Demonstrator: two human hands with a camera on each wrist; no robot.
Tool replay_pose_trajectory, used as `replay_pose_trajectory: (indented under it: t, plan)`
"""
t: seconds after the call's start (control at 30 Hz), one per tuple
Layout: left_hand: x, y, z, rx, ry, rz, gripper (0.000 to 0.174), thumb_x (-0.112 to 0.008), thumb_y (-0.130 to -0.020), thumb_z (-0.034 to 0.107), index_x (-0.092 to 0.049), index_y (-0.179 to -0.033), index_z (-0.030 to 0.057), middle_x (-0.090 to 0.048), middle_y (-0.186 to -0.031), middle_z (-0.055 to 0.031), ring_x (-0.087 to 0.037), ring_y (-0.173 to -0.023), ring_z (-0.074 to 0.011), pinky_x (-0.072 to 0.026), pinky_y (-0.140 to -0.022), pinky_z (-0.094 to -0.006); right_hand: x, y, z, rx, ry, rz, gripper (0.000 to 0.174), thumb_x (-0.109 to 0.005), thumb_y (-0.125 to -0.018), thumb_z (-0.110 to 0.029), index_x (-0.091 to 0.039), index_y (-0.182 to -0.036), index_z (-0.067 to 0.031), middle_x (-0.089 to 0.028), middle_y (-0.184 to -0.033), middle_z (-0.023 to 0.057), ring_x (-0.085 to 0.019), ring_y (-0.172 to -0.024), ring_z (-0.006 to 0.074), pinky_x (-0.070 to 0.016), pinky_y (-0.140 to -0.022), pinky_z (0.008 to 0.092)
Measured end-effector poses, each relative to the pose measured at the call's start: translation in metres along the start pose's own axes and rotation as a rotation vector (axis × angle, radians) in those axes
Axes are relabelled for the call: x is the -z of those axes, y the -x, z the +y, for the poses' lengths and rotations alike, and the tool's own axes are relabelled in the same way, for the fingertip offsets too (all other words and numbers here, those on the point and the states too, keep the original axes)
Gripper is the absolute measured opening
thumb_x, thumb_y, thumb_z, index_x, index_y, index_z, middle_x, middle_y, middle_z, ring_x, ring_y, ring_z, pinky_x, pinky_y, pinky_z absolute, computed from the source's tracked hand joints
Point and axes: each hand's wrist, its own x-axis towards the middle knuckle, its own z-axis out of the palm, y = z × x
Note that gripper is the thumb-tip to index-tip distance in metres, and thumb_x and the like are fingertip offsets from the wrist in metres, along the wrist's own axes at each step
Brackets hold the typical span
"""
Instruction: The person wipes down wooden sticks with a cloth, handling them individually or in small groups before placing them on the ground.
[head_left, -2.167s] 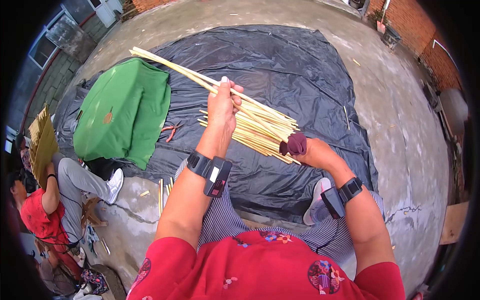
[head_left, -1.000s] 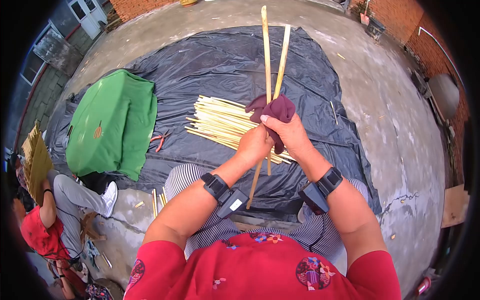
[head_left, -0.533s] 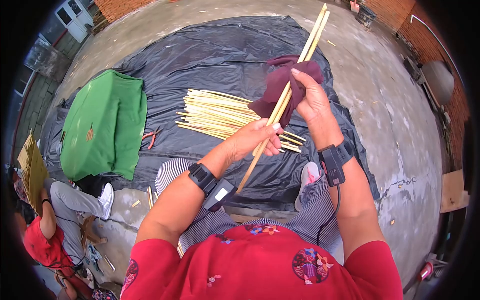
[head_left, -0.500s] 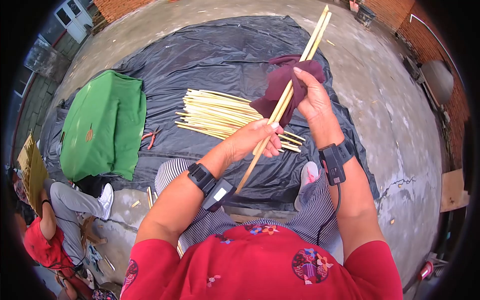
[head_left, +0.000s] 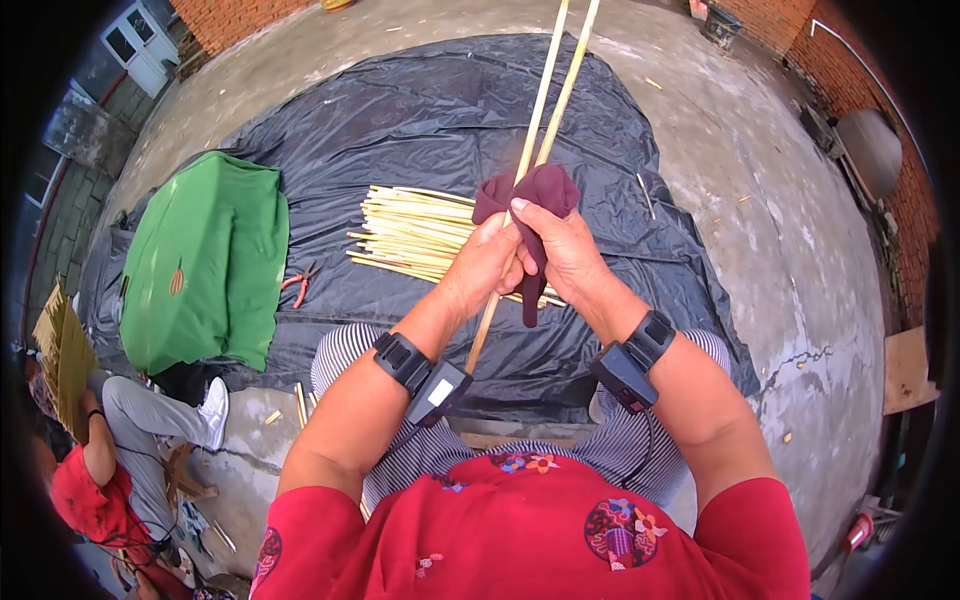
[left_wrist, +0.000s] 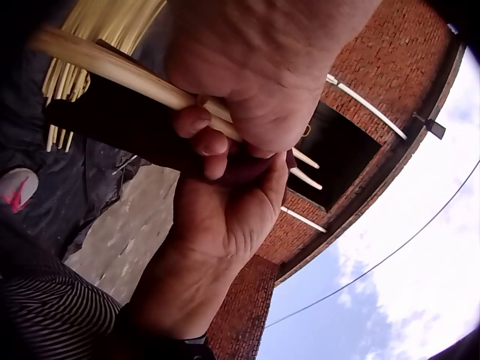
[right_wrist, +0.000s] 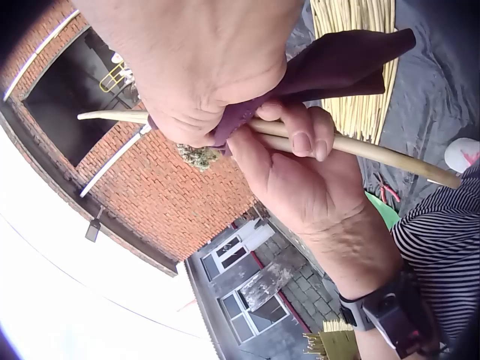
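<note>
Two long pale peeled sticks (head_left: 545,110) rise away from me, spread apart at their far ends. My left hand (head_left: 484,262) grips them near the lower end, its fingers curled round the sticks in the right wrist view. Right against it, my right hand (head_left: 566,252) holds a dark maroon cloth (head_left: 549,187) wrapped about the sticks. One end of the cloth hangs below that hand. In the right wrist view the lower stick end (right_wrist: 405,161) sticks out past the left fingers. Behind the hands, a pile of similar sticks (head_left: 415,228) lies on black plastic sheeting (head_left: 430,120).
Red-handled pliers (head_left: 298,285) lie left of the pile, beside a mound under a green cloth (head_left: 205,265). One thin stick (head_left: 646,196) rests on the sheeting at right. Another person (head_left: 95,490) sits at the far left, holding a flat yellowish bundle (head_left: 66,350).
The sticks left the pile side and swung upright before me. The right hand slid the cloth out along them, then came back down to the left hand. The far ends have parted again.
</note>
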Motion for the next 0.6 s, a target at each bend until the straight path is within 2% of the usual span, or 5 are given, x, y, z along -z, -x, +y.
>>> replay_pose_trajectory:
  t: [0.1, 0.2, 0.3, 0.33, 0.6]
  plan:
    - [0.002, 0.000, 0.001, 0.011, -0.078, 0.000, 0.024, -0.039, -0.099, 0.031, -0.046, -0.098, 0.0085, -0.056, -0.068, -0.0032, -0.044, -0.045, -0.0064, -0.0333, -0.039, -0.0196, -0.003, -0.004, 0.000, 0.089, -0.036, 0.042, 0.011, -0.060, -0.088, -0.015, -0.056, -0.093, -0.0063, -0.058, -0.069, 0.0009, -0.046, -0.039, 0.0082, -0.0383, -0.036, 0.0224]
    - [-0.004, 0.001, 0.003, 0.023, -0.070, 0.068, 0.025, -0.043, -0.099, 0.034, -0.045, -0.099, 0.0092, -0.055, -0.068, -0.0040, -0.045, -0.048, -0.0072, -0.0344, -0.041, -0.0199, 0.001, -0.001, -0.005, 0.025, -0.055, 0.000, 0.010, -0.061, -0.087, -0.012, -0.057, -0.094, -0.0060, -0.060, -0.073, 0.0019, -0.053, -0.049, 0.0092, -0.0442, -0.042, 0.0234]
    - [-0.004, 0.001, 0.006, 0.052, -0.078, 0.055, 0.028, -0.046, -0.097, 0.036, -0.048, -0.101, 0.0086, -0.054, -0.065, -0.0023, -0.046, -0.047, -0.0077, -0.0351, -0.042, -0.0199, -0.005, -0.009, -0.010, 0.127, -0.162, 0.122, 0.010, -0.062, -0.086, -0.009, -0.058, -0.095, -0.0063, -0.061, -0.079, 0.0033, -0.059, -0.062, 0.0119, -0.0503, -0.053, 0.0267]
    - [-0.003, 0.001, 0.005, 0.073, -0.073, 0.015, 0.028, -0.046, -0.097, 0.036, -0.049, -0.102, 0.0083, -0.054, -0.065, -0.0023, -0.047, -0.047, -0.0079, -0.0361, -0.042, -0.0200, 0.001, -0.013, -0.014, 0.131, -0.165, 0.142, 0.013, -0.062, -0.085, -0.007, -0.058, -0.098, -0.0058, -0.062, -0.085, 0.0048, -0.063, -0.076, 0.0150, -0.0537, -0.062, 0.0304]
    - [-0.003, 0.008, 0.007, 0.213, 0.015, -0.105, 0.032, -0.046, -0.097, 0.036, -0.052, -0.106, 0.0057, -0.058, -0.066, -0.0045, -0.053, -0.047, -0.0098, -0.0415, -0.042, -0.0196, 0.021, -0.021, -0.034, 0.104, -0.300, 0.211, 0.015, -0.062, -0.085, -0.007, -0.057, -0.098, 0.0005, -0.065, -0.088, 0.0149, -0.066, -0.080, 0.0240, -0.0564, -0.071, 0.0373]
